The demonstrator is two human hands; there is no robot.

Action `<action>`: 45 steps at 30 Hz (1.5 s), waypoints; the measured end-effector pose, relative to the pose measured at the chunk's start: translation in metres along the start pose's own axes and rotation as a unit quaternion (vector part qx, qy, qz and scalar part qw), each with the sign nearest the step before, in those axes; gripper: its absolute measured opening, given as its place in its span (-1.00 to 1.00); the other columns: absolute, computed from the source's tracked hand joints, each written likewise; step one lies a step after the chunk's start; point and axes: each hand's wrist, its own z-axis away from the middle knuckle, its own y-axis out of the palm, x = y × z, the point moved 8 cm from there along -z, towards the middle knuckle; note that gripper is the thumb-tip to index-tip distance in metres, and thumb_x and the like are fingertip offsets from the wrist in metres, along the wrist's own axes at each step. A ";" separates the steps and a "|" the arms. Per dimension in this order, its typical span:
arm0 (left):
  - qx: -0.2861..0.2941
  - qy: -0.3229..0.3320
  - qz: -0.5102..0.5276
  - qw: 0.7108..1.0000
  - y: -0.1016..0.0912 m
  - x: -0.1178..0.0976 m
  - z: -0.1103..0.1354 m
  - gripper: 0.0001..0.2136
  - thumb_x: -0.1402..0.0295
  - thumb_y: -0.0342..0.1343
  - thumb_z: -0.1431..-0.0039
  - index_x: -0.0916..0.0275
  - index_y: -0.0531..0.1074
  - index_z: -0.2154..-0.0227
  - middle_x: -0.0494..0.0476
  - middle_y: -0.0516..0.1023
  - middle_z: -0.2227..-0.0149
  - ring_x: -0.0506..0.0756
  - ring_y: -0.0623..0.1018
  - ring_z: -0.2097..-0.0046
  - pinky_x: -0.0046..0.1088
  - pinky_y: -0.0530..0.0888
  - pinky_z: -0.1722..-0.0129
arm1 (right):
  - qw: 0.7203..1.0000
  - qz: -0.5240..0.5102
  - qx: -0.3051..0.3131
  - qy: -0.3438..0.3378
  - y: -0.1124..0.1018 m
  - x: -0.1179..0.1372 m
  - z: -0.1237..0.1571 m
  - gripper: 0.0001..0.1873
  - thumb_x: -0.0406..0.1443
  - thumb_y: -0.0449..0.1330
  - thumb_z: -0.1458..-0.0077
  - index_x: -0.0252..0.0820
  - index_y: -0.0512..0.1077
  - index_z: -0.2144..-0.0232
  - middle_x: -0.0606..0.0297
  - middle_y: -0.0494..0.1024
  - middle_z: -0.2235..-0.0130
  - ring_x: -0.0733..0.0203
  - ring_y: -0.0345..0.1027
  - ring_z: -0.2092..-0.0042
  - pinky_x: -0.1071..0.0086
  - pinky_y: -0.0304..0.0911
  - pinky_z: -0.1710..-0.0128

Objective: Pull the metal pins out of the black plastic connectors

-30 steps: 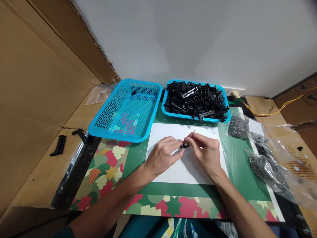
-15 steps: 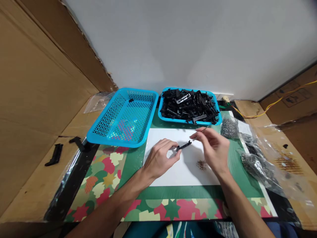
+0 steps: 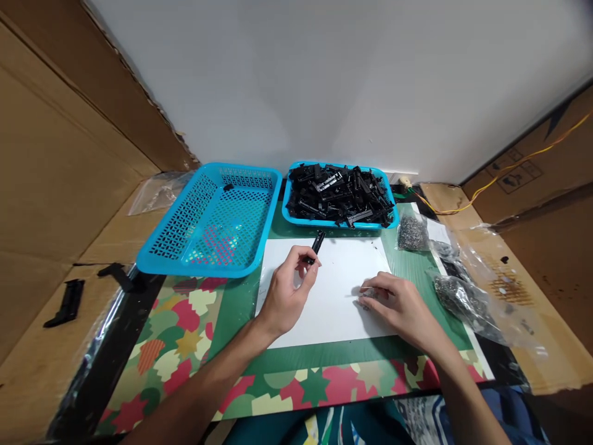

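My left hand (image 3: 291, 287) pinches a slim black plastic part (image 3: 317, 244) between thumb and fingers, held tilted with its far end pointing up and away over the white sheet (image 3: 333, 315). To the right, my right hand (image 3: 393, 303) rests low over the same sheet. Its thumb and forefinger tips are apart, around a small pile of tiny thin pieces (image 3: 367, 296). The hand covers most of that pile, and the pieces are too small to name.
A blue basket (image 3: 204, 272) with one small black piece stands at back left. Another blue basket (image 3: 340, 225) is heaped with black parts. Clear bags (image 3: 463, 303) of small dark pieces lie at right. Two black parts (image 3: 67, 303) lie at far left, by the cardboard wall (image 3: 55, 154).
My right hand has come down from beside the black part to the small pile. My left hand has turned the part more upright and shifted slightly left. The whole view has shifted a little.
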 end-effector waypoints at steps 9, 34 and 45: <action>-0.032 -0.012 0.022 0.999 0.000 0.006 0.002 -0.88 0.27 0.06 -0.47 0.20 0.42 0.12 0.07 0.48 0.21 0.07 0.47 0.19 -0.43 0.42 0.17 | 0.994 0.097 0.029 -0.049 0.014 0.004 -0.008 -0.83 -0.42 0.24 -0.29 -0.10 0.61 0.27 0.26 0.60 0.30 0.08 0.45 0.23 0.28 0.24 0.24; 0.097 0.015 0.092 0.991 0.013 -0.016 0.008 -0.84 0.29 0.16 -0.42 0.21 0.60 0.14 0.09 0.46 0.22 0.07 0.45 0.19 -0.41 0.35 0.21 | 0.931 -0.358 -0.050 -0.042 0.015 0.046 -0.041 -0.84 -0.17 0.32 -0.32 -0.11 0.51 0.27 0.32 0.49 0.29 0.21 0.32 0.24 0.34 0.24 0.21; 0.061 -0.029 0.116 0.991 0.008 -0.008 0.008 -0.80 0.27 0.11 -0.46 0.19 0.61 0.07 0.09 0.46 0.18 0.07 0.46 0.17 -0.42 0.33 0.23 | 0.952 -0.226 -0.181 -0.097 0.017 0.060 -0.031 -0.88 -0.30 0.33 -0.30 -0.04 0.67 0.16 0.26 0.60 0.28 0.21 0.39 0.33 0.33 0.19 0.42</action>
